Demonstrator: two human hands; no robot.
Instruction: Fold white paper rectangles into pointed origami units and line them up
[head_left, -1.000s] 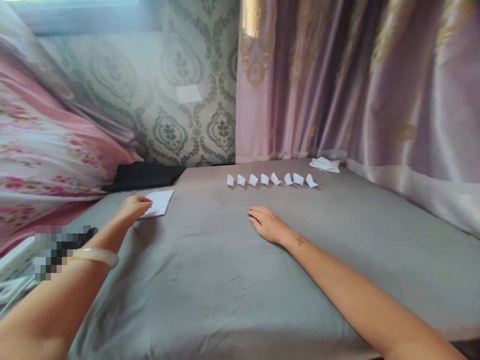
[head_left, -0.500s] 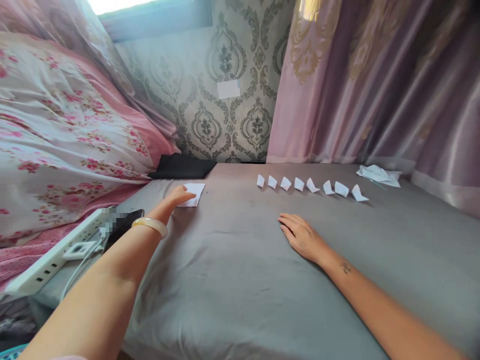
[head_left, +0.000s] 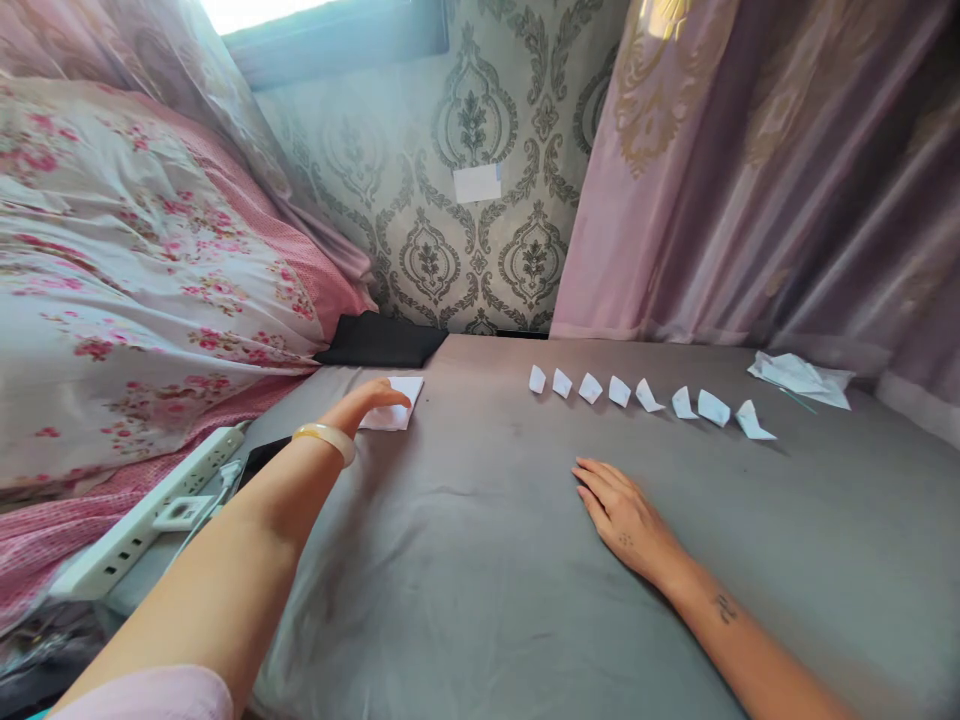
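My left hand [head_left: 366, 400], with a pale bangle on the wrist, reaches out with fingers stretched and rests on a small stack of white paper sheets [head_left: 397, 412] on the grey bed sheet [head_left: 480, 600]. My right hand [head_left: 622, 512] lies flat, palm down, fingers extended, on the sheet in the middle. Beyond it stands a row of several small folded white paper pieces [head_left: 645, 398].
A floral pink quilt [head_left: 135, 290] is piled at the left. A white power strip [head_left: 135, 530] and a dark phone [head_left: 262, 455] lie by it. A black cloth [head_left: 382, 342] sits at the wall. Crumpled white paper [head_left: 799, 377] lies at the far right by the pink curtain [head_left: 750, 170].
The view has swung left and down. My left hand's fingers have stretched out over the paper stack. My right hand stays flat on the sheet.
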